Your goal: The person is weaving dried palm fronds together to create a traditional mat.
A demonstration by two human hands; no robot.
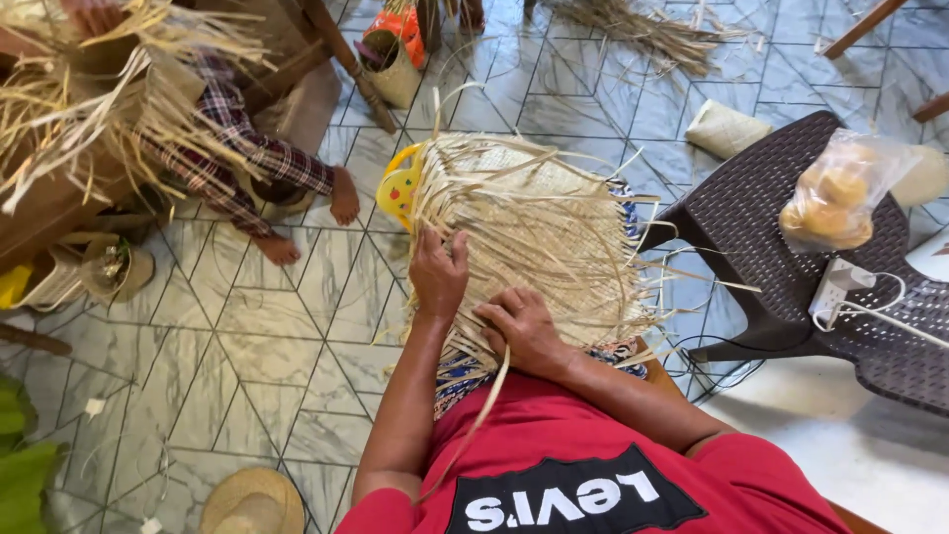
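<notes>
Grey tiled floor (247,346), dark wicker table (761,218)

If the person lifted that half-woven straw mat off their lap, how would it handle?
The mat would probably feel light and bend easily: it drapes over the lap under both hands, left and right. Its loose strands stick out unwoven, so they would likely flop and snag.

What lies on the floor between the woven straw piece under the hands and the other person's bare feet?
In the head view, only bare tiled floor separates the woven straw piece from the other person's feet.
</notes>
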